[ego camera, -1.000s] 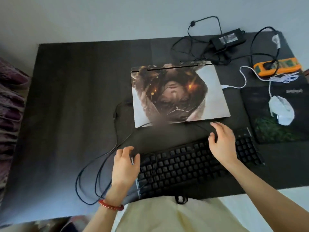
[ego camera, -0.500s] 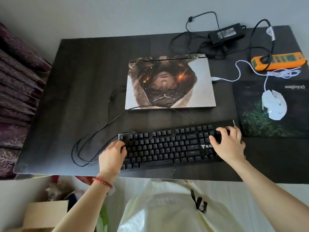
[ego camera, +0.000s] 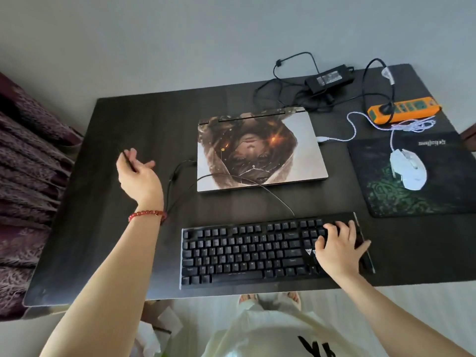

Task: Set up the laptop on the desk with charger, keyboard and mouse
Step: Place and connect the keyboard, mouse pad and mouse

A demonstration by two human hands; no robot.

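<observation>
The closed laptop (ego camera: 257, 148), its lid covered by a picture, lies in the middle of the dark desk (ego camera: 128, 119). A black keyboard (ego camera: 244, 253) lies flat near the front edge. My right hand (ego camera: 340, 249) grips its right end. My left hand (ego camera: 139, 176) is raised over the desk's left part, pinching the thin black keyboard cable (ego camera: 180, 168), which loops toward the laptop's left side. The white mouse (ego camera: 408, 172) sits on a dark green mouse pad (ego camera: 386, 199); its white plug (ego camera: 324, 138) touches the laptop's right edge. The black charger brick (ego camera: 329, 78) lies at the back.
An orange power strip (ego camera: 404, 109) lies at the back right with a black plug in it. Charger cords are tangled behind the laptop. Purple patterned fabric (ego camera: 28, 161) borders the desk's left side. A grey wall stands behind the desk.
My left hand left the keyboard's left end and rose to the left, lifting the cable. My right hand stays on the keyboard's right end. The cable loops on the left desk are gone.
</observation>
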